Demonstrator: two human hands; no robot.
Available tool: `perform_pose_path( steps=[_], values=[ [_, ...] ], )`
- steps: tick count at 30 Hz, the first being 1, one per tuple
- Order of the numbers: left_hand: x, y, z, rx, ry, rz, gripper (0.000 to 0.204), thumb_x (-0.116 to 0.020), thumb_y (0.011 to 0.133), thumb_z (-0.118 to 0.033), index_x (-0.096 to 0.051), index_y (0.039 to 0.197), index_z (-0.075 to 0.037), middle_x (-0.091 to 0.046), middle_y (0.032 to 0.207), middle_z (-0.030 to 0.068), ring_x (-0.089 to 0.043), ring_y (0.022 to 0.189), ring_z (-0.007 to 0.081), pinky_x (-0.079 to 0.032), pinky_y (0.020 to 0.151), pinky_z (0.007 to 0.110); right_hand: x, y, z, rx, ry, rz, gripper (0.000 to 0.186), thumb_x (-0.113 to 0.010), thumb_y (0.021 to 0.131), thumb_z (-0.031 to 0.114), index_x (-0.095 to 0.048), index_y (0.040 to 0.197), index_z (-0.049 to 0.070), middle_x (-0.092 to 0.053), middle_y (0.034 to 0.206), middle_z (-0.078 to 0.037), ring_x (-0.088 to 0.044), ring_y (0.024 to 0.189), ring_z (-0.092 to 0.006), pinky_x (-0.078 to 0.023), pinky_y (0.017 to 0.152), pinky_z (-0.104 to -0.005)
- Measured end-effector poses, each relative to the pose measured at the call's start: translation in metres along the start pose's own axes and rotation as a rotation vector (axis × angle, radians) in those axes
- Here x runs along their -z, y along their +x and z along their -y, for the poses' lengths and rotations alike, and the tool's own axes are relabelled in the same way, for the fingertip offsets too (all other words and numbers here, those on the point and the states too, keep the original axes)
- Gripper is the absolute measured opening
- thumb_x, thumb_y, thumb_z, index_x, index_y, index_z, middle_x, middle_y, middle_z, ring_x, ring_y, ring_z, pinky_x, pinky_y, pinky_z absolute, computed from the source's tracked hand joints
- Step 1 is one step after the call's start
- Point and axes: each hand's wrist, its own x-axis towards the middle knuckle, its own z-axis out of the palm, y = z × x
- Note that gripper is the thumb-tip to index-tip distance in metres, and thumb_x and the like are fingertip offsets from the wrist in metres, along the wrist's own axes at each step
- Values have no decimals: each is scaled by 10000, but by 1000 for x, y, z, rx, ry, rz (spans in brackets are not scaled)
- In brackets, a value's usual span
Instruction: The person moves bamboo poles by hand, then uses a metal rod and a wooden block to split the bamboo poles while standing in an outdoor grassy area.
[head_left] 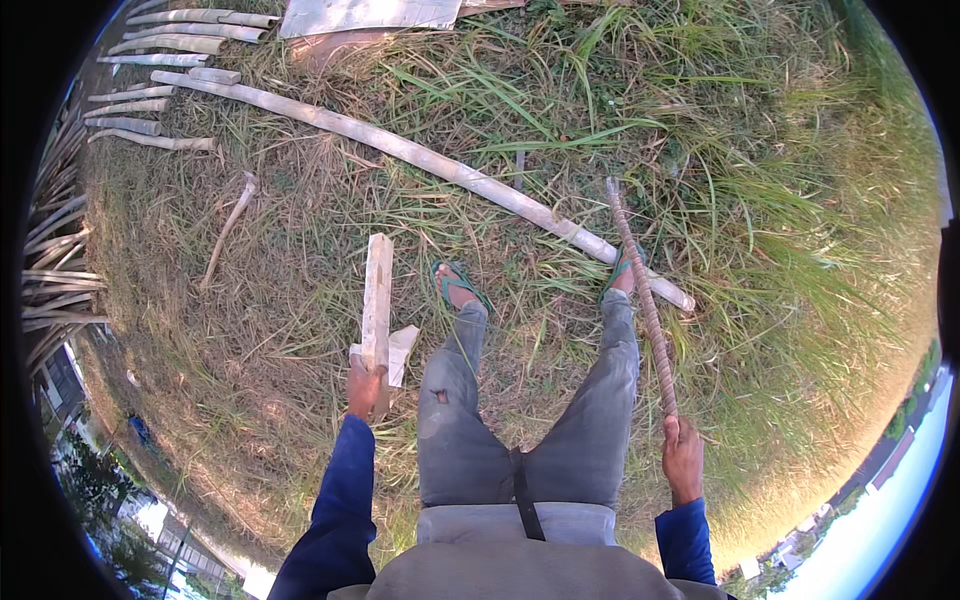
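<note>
My left hand (364,388) is closed round the lower end of a pale squared piece of wood (377,290), which points away from me. Just beside that hand shows a flat whitish piece (402,350); whether it is joined to the wood I cannot tell. On the other side, my right hand (683,458) grips the near end of a long brown rod with spiral ridges (650,320), its far tip thinner and greyish. Beneath the rod, a long pale wooden pole (400,150) lies slantwise on the grass, its near end by my right foot.
Several short cut poles (200,32) lie in a row at the far left, with a heap of sticks (62,285) at the left edge. A bent stick (230,228) rests on the dry grass. Flat boards (370,16) lie at the top. Taller grass (790,230) grows on the right.
</note>
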Motion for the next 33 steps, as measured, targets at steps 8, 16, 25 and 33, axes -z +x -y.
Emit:
perform_pose_path(
  steps=[8, 16, 25, 33],
  values=[
    [-128, -112, -101, 30, 107, -152, 536, -709, 771, -188, -438, 1177, 34, -644, 936, 262, -650, 865, 397, -488, 805, 458, 25, 139, -89, 282, -288, 158, 352, -457, 1016, 338, -597, 1054, 17, -664, 826, -274, -637, 741, -488, -500, 676, -571],
    [-227, -202, -153, 229, -32, -95, 467, -716, 781, -181, -453, 1111, 19, -653, 940, 242, -662, 866, 381, -493, 794, 459, 31, 221, -145, 529, -478, 128, 354, -462, 1021, 363, -581, 1005, 31, -594, 579, -187, -632, 578, -422, -487, 514, -520],
    [-250, -237, -146, 351, 61, 32, 493, -719, 793, -203, -433, 1133, 11, -667, 982, 276, -656, 929, 443, -495, 829, 485, -1, 245, -164, 555, -488, 117, 425, -456, 1018, 434, -610, 1148, 60, -623, 717, -237, -629, 705, -456, -483, 627, -571],
    [-256, -259, -72, 319, 18, 33, 525, -738, 788, -194, -420, 1153, 6, -659, 1015, 313, -641, 965, 483, -496, 844, 512, -2, 234, -140, 630, -407, 43, 347, -531, 995, 373, -671, 1052, 61, -651, 797, -245, -624, 747, -475, -485, 663, -562]
  ],
)
